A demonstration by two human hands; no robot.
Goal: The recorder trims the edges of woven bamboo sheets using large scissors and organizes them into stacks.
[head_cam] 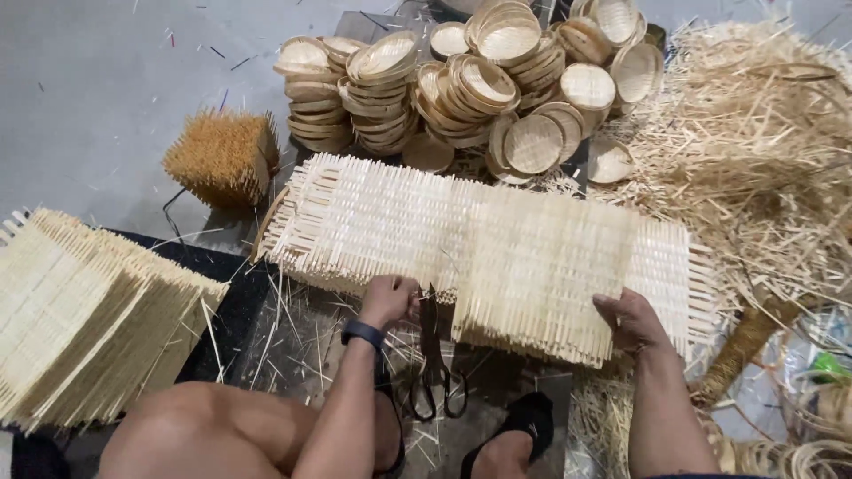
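The left hand [388, 300] pinches the near edge of a long woven bamboo mat [461, 239] on the floor; the right hand [632, 321] clamps a stack of cut squares [537, 266]. Black scissors [435, 355] lie between them. It looks like squaring up, needing even edges.

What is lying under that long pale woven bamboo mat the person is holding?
Under the long pale woven bamboo mat, black-handled scissors poke out beside the left hand, with loose straw scraps on the dark floor. Whatever lies beneath its middle is covered.
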